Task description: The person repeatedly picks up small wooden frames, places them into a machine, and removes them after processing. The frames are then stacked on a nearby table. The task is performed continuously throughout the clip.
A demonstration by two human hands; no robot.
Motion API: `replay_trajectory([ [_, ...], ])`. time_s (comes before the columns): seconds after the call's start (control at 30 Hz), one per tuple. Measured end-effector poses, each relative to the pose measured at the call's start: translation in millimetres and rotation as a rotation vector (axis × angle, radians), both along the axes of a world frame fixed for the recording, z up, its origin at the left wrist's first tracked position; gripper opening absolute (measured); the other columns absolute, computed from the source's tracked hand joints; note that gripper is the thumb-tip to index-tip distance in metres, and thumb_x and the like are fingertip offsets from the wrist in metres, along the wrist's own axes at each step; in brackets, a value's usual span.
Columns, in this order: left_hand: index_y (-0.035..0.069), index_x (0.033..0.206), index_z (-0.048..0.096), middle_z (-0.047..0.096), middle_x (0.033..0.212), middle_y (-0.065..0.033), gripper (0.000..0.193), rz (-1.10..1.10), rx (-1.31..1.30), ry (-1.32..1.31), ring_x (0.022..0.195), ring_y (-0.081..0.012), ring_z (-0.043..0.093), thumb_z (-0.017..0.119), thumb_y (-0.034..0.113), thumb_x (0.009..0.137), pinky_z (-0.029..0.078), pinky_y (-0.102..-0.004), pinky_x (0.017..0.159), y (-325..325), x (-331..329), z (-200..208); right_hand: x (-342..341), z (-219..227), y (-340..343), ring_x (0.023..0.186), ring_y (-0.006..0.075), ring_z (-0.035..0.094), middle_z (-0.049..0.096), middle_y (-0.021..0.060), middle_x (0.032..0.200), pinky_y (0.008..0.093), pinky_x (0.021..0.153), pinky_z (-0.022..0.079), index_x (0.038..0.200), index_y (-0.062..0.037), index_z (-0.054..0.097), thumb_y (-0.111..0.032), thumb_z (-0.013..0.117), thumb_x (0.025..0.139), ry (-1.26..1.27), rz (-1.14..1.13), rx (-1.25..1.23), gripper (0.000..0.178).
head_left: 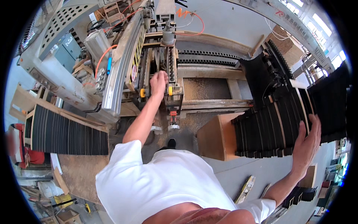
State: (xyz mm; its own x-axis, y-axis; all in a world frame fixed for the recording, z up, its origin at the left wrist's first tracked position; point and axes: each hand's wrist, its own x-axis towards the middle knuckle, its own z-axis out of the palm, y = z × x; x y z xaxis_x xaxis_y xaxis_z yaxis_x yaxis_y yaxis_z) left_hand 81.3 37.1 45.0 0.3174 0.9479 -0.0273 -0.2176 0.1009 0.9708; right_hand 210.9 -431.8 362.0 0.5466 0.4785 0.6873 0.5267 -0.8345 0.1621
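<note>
The left hand (159,83) curls its fingers at the machine (176,91), grip unclear; the right hand (306,143) spreads its fingers over black panels (261,127).

Right of the machine (176,98), the boards (259,130) are black; on it, knobs (143,93) are yellow, one strip (140,44) striped yellow-black.

I am counting one left hand (159,83), one right hand (308,139), two yellow knobs (170,90), one blue pen-like tube (109,65), one visible shoe (171,143).
</note>
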Motion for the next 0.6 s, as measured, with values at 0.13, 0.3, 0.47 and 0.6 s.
replay_trajectory([
  [0.13, 0.003, 0.087, 0.059, 0.059, 0.075, -0.0035, 0.033, 0.234, -0.235, -0.086, 0.067, -0.0136, 0.057, 0.048, 0.033, 0.096, 0.048, -0.0261, 0.06, 122, 34, -22, 25, 0, 20, 0.106, 0.032, 0.057, 0.06, 0.0143, 0.116, 0.0425, 0.087, 0.045, 0.119, -0.0061, 0.053, -0.02, 0.049, 0.096, 0.371, -0.042, 0.018, 0.027],
  [0.3, -0.005, 0.105, 0.058, 0.06, 0.079, -0.0103, 0.058, 0.314, -0.333, 0.088, 0.067, -0.0201, 0.059, 0.046, 0.05, 0.093, 0.047, -0.0339, 0.055, 229, 89, -52, 28, 3, 26, 0.097, 0.0226, 0.06, 0.061, 0.0153, 0.107, 0.0332, 0.085, 0.047, 0.113, -0.0013, 0.059, -0.007, 0.056, 0.091, 0.44, -0.061, 0.246, 0.023],
  [0.47, -0.003, 0.127, 0.046, 0.053, 0.114, -0.0152, 0.071, 0.315, -0.525, 0.117, 0.092, -0.0283, 0.057, 0.054, 0.056, 0.086, 0.05, -0.0393, 0.077, 260, 112, -29, -34, 4, 72, 0.099, 0.0274, 0.059, 0.063, 0.0146, 0.104, 0.0367, 0.087, 0.046, 0.109, 0.0014, 0.06, 0.0, 0.057, 0.087, 0.247, 0.013, 0.191, 0.022],
  [0.6, -0.008, 0.128, 0.044, 0.056, 0.12, -0.019, 0.07, 0.489, -0.555, -0.048, 0.091, -0.0292, 0.061, 0.056, 0.047, 0.087, 0.05, -0.0393, 0.078, 289, 117, -42, -69, -12, 137, 0.096, 0.0319, 0.06, 0.063, 0.0158, 0.102, 0.0406, 0.086, 0.047, 0.095, 0.0005, 0.061, 0.008, 0.062, 0.075, 0.256, 0.351, 0.032, 0.022],
])
